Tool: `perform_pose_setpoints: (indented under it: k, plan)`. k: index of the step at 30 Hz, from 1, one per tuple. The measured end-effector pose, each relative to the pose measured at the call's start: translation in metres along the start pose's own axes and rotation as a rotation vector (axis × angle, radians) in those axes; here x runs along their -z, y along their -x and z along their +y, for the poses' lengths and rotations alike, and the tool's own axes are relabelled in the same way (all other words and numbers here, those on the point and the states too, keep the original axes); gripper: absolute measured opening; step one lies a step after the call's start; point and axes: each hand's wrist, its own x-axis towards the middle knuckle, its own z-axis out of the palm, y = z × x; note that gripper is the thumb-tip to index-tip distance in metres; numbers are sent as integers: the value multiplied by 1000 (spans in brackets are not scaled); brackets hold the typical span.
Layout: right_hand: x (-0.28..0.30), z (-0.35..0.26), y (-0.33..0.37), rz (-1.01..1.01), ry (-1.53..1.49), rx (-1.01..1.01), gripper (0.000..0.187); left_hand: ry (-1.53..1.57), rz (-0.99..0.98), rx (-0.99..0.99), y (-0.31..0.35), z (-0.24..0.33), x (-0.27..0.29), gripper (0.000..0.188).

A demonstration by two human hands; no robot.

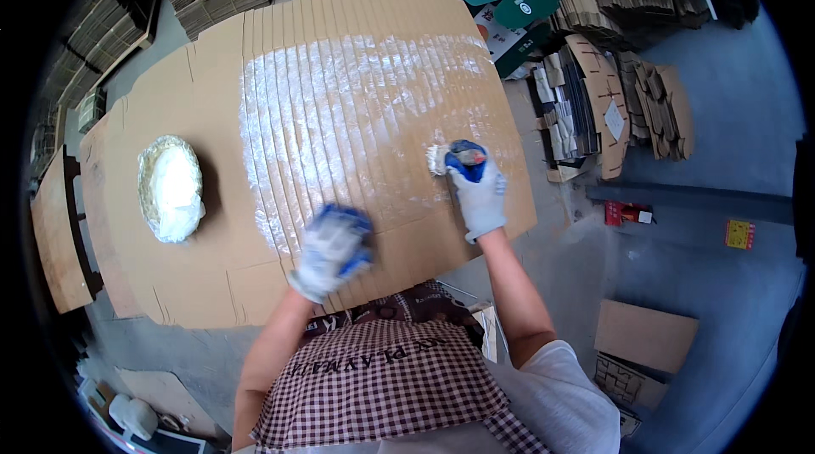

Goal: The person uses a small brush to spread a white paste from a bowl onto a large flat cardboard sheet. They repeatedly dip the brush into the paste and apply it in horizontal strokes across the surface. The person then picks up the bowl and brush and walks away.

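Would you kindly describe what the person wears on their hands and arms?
The left hand and right hand wear white gloves with blue finger areas. The forearms are bare; a light grey short sleeve covers the right upper arm.

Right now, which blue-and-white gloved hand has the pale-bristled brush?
The right gloved hand holds the pale-bristled brush near the right edge of the brown cardboard sheet; the left gloved hand, blurred, shows none.

left grip and right grip: two, at 8 and 3 o'clock | brush: one | bowl: one, at 9 | yellow sign: one, at 3
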Motion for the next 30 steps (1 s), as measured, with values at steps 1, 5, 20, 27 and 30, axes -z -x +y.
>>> perform_pose_setpoints:
  k: [1,5,20,27,30]
  plan:
    - [-6,0,0,-43,-7,49,32,64,-94,-71,-11,17,-19,44]
    - [-22,16,-4,-194,225,234,26,115,-358,-199,-51,61,-79,42]
    - [1,40,-30,-270,449,303,31,39,-303,-140,-59,63,-105,43]
    - [0,38,-54,-185,294,627,38,36,-323,-121,-55,63,-103,42]
    - [-31,35,-50,-309,311,842,39,59,-335,-122,-56,63,-104,42]
